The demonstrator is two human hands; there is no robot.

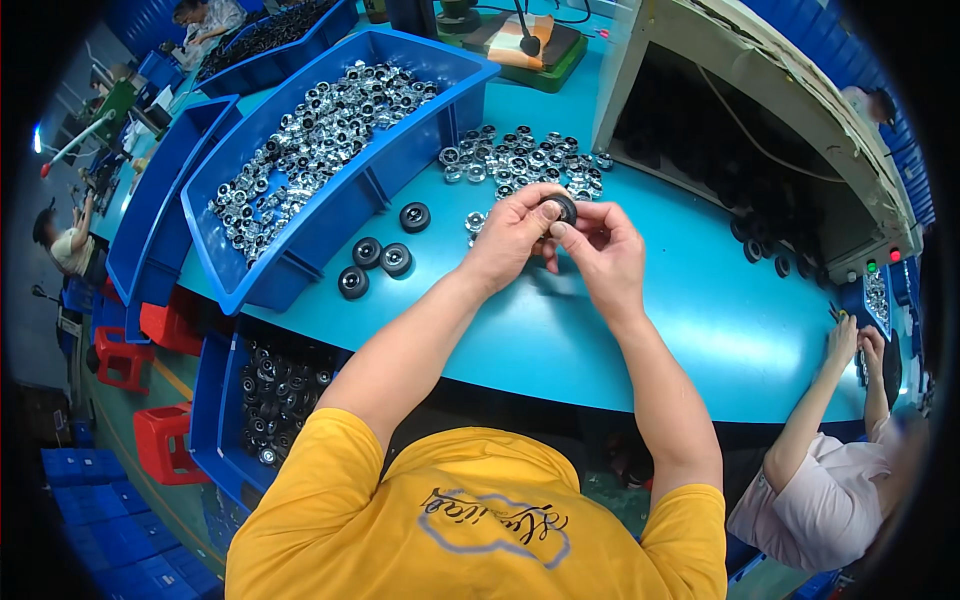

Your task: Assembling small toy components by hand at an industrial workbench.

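Observation:
Between my two hands, above the blue-green tabletop (480, 325), is a small black toy-like wheel (562, 209) with a dark tyre. My left hand (508, 240) pinches its left side with thumb and fingers. On its right side my right hand (604, 250) closes its thumb and fingertips against the tyre. Several finished-looking wheels with black tyres (396, 259) lie on the table left of my hands. Just beyond my fingers spreads a loose group of shiny chrome hubs (530, 160). My fingers partly hide the held wheel's hub.
A big blue bin (330, 200) of chrome hubs stands at the left. A box-shaped machine (615, 75) with black tyres (765, 245) in its opening is at the right. Below left is a crate of wheels (270, 400). A co-worker's hands (850, 345) work at far right.

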